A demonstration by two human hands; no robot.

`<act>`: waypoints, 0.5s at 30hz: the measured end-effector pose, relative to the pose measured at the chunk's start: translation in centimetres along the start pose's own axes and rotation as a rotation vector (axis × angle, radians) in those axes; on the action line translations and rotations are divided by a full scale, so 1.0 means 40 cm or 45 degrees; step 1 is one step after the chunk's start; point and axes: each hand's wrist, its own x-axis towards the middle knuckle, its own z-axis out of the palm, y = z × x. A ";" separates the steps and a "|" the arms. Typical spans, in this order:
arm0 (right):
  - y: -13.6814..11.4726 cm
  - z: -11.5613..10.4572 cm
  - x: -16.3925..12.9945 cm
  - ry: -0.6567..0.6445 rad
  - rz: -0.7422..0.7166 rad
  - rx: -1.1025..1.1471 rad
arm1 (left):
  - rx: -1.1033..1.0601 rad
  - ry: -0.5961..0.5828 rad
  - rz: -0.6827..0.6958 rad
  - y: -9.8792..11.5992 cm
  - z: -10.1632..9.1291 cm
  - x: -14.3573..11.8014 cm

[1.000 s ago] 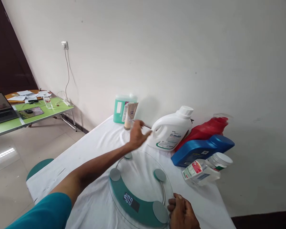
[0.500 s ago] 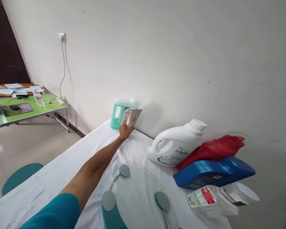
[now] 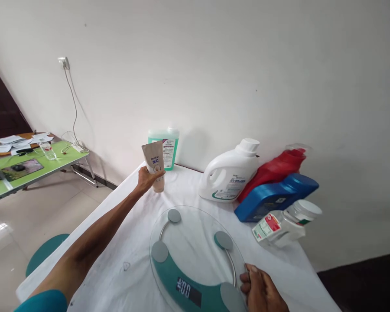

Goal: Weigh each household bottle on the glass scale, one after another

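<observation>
My left hand (image 3: 147,178) is closed around a beige squeeze tube (image 3: 156,162) with dark lettering. The tube is upright, cap end down at the white cloth; I cannot tell whether it rests there. Just behind it stands a jug of green liquid (image 3: 170,149), partly covered by the tube. A round glass bathroom scale (image 3: 195,232) with grey pads and a teal band lies in front of me, its display lit and showing zeros. At the scale's right rim, my right hand (image 3: 261,290) has its fingers curled against the glass edge, thumb on top.
Along the wall on the right are a white detergent jug (image 3: 229,175), a red bottle (image 3: 273,171), a blue bottle (image 3: 276,197) and a clear jar (image 3: 279,225). A green table (image 3: 65,151) with a water bottle (image 3: 47,149) stands left, beyond a teal stool (image 3: 47,253).
My left hand has drawn the tube back from the green jug and turned it upright. My right hand has come into view at the scale's rim. The view has shifted, showing the scale's display.
</observation>
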 end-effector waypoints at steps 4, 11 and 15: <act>-0.044 0.004 -0.038 0.029 -0.092 0.093 | -0.010 -0.208 0.046 0.113 0.005 -0.126; -0.060 0.023 -0.057 0.059 -0.114 0.211 | -0.074 -0.511 0.021 0.158 0.129 -0.349; -0.055 0.020 -0.056 0.060 -0.166 0.223 | -0.043 -0.620 -0.037 0.126 0.180 -0.428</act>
